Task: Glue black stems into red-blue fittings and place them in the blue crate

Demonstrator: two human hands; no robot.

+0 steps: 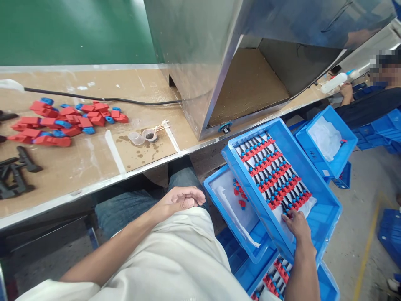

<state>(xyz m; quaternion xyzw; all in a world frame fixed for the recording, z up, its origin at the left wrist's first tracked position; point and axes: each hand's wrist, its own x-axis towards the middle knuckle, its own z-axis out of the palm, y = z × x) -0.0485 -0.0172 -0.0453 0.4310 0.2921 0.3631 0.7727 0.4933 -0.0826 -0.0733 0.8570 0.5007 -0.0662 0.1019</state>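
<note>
Nowhere can any readable brand, label or writing be made out. Rows of black rods with red and blue caps (273,170) are laid on a white sheet in the top blue tray (326,196), which is stacked tilted over a second blue tray (216,184) holding a white sheet and a few loose red and blue pieces (239,194). A third tray (328,288) with more capped rods is seen beneath. On the workbench (94,163), a heap of red and blue parts (62,123) and two small cups (143,137) are set. The right hand (296,223) is rested in the top tray, fingers spread loosely, fingertips touching the nearest row of rods; nothing is gripped. The left hand (181,198) is held half curled and empty above the lap.
</note>
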